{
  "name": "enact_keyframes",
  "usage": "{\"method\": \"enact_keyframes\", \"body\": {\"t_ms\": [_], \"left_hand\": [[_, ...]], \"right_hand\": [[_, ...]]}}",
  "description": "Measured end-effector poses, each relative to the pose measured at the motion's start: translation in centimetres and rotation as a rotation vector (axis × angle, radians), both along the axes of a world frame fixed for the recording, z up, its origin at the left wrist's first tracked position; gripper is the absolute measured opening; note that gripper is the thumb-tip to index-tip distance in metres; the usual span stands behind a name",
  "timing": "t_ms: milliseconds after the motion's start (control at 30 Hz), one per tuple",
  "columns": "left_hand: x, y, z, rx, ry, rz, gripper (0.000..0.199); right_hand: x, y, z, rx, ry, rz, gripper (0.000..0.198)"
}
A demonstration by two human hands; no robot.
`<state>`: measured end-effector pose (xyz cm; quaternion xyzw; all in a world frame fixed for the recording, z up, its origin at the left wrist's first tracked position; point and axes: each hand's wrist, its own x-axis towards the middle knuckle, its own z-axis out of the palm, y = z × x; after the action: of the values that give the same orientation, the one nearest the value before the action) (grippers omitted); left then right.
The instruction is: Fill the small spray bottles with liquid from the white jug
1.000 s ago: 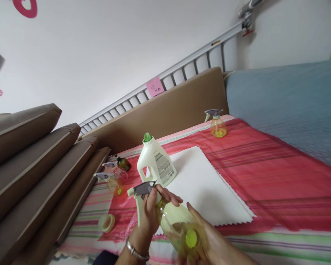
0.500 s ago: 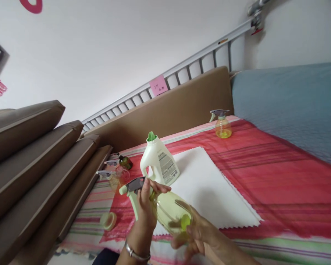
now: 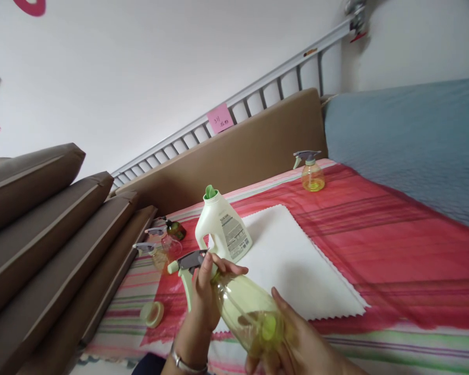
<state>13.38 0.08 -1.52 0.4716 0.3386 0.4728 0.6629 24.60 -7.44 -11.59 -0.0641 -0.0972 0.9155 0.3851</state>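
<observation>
A clear yellow-green spray bottle (image 3: 244, 307) with a grey and pale green trigger head is held tilted in front of me, its base toward the lower right. My left hand (image 3: 209, 286) wraps round its neck just below the trigger head. Under and around its base, my right hand (image 3: 297, 336) supports the bottle with bent fingers, partly seen through the plastic. Just behind stands a white detergent jug (image 3: 224, 229), its green spout uncovered. On the cloth to the left lies a pale green round cap (image 3: 152, 314).
A white mat (image 3: 293, 255) with a zigzag edge lies on the red striped cloth (image 3: 379, 234). Another spray bottle (image 3: 312, 177) stands at the back right. Spray bottles (image 3: 160, 258) and a dark pump bottle (image 3: 175, 229) stand left, near stacked brown cushions (image 3: 62, 245).
My right hand has shifted its hold on the bottle's base, its fingers now further underneath. The bottle still tilts in my left hand. The view has moved slightly.
</observation>
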Motion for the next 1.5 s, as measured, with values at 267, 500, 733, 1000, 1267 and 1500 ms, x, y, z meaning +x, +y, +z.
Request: {"method": "enact_keyframes", "body": {"t_ms": [267,500,733,1000,1267,1500], "left_hand": [[0.4,0.2,-0.5,0.066,-0.03,0.122,0.037],[0.3,0.1,-0.2,0.035,-0.01,0.008,0.038],[0.3,0.6,-0.8,0.052,-0.032,0.139,0.037],[0.5,0.3,-0.3,0.056,-0.025,0.057,0.036],[0.3,0.6,-0.3,0.054,0.002,0.044,0.037],[0.6,0.8,-0.7,0.053,-0.033,0.12,0.036]], "right_hand": [[-1.3,-0.2,0.1,0.074,-0.202,-0.396,0.085],[-0.7,0.3,0.0,-0.005,-0.121,0.005,0.09],[-1.7,0.1,-0.4,0.12,-0.356,-0.594,0.11],[-1.2,0.0,-0.1,0.04,-0.108,-0.198,0.082],[-1.1,-0.4,0.3,-0.023,-0.151,-0.217,0.081],[-1.1,0.0,0.4,0.104,-0.279,-0.563,0.107]]}}
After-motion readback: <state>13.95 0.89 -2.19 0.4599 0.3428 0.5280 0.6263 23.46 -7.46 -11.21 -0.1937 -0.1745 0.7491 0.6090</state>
